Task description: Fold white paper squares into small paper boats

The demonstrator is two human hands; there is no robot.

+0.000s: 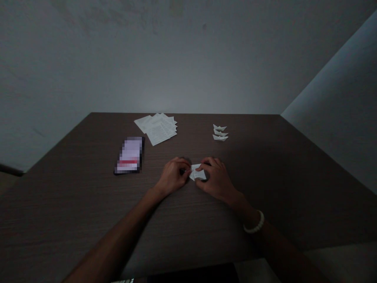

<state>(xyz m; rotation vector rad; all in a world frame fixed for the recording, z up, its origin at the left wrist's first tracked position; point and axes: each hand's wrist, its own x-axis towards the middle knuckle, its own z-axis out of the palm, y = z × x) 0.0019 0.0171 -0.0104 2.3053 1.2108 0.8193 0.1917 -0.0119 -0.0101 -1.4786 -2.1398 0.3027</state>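
Observation:
A small piece of folded white paper [196,173] lies on the dark wooden table [265,165] between my two hands. My left hand [173,176] pinches its left side with curled fingers. My right hand [216,179] grips its right side, fingers closed over the top edge. A white bead bracelet [255,225] circles my right wrist. Most of the paper is hidden by my fingers.
A fanned stack of printed sheets [157,127] lies at the back centre. Three small folded paper boats [220,133] sit at the back right. A lit phone [129,155] rests to the left of my hands. Walls close off the table at the back and right.

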